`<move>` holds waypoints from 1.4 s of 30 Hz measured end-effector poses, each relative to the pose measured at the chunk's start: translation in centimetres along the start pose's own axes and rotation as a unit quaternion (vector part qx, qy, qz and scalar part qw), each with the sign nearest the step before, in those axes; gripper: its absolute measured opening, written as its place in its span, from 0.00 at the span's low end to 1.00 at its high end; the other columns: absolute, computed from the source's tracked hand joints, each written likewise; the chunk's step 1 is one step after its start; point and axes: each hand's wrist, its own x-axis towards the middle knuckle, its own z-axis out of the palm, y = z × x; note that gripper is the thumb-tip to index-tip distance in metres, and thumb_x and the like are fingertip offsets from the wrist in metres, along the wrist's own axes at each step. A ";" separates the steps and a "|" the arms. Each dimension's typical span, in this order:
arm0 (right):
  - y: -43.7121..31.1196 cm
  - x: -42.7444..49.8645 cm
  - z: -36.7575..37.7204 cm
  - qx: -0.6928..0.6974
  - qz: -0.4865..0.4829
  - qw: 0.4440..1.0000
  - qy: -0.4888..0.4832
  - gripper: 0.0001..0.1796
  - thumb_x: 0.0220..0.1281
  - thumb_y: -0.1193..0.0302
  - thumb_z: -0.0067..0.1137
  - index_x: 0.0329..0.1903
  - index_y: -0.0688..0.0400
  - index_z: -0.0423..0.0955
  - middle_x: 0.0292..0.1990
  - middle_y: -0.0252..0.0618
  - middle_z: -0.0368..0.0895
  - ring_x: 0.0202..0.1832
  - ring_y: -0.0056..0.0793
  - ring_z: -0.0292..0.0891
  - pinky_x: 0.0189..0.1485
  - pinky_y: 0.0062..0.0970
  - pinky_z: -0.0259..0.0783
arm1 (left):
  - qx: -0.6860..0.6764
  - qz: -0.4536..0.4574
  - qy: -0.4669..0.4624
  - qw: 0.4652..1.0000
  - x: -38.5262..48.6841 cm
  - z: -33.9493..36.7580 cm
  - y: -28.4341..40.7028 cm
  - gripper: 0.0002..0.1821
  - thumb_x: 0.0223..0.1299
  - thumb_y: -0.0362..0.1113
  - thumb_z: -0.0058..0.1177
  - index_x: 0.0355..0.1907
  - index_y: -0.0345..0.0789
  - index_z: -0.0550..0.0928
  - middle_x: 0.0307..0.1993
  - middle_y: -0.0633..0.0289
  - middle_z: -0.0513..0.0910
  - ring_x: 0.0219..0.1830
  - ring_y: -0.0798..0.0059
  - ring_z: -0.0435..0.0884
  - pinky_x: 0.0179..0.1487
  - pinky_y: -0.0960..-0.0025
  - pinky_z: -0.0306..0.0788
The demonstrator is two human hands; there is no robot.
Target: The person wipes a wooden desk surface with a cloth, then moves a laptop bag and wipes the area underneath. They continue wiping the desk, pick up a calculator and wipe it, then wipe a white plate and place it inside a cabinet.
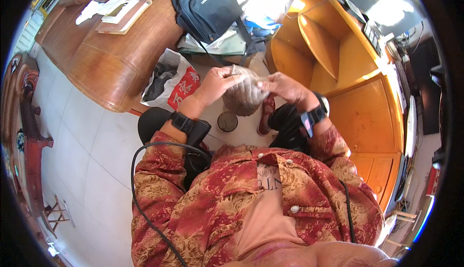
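Note:
A rounded, greyish-brown lump (pixel 243 95) with ridged, pleated-looking sides is held up between my two hands, above the floor. Its material cannot be made out. My left hand (pixel 219 82) pinches its upper left edge between thumb and fingers. On the other side, my right hand (pixel 286 88) grips the right edge, thumb towards me; the fingers there are slightly blurred. Below the lump, a small round dark-topped container (pixel 227 122) stands on the tiled floor between my feet. A red shoe (pixel 267 114) shows under my right hand.
Left of my hands stands a white and red plastic bag (pixel 183 89) holding dark material. Beyond is a brown leather sofa (pixel 119 56) with papers (pixel 125 4). A black bag (pixel 208 11) rests ahead on stacked papers. An orange wooden cabinet (pixel 366 114) borders my right side.

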 end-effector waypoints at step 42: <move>6.2 6.9 6.2 0.196 -0.116 0.933 0.278 0.16 0.68 0.75 0.58 0.56 0.64 0.75 0.45 0.33 0.83 0.43 0.21 0.77 0.49 0.25 0.75 | 0.152 0.091 0.120 0.977 4.6 3.2 -2.0 0.09 0.64 0.30 0.62 0.43 0.28 0.85 0.44 0.53 0.85 0.40 0.69 0.87 0.44 0.71 0.79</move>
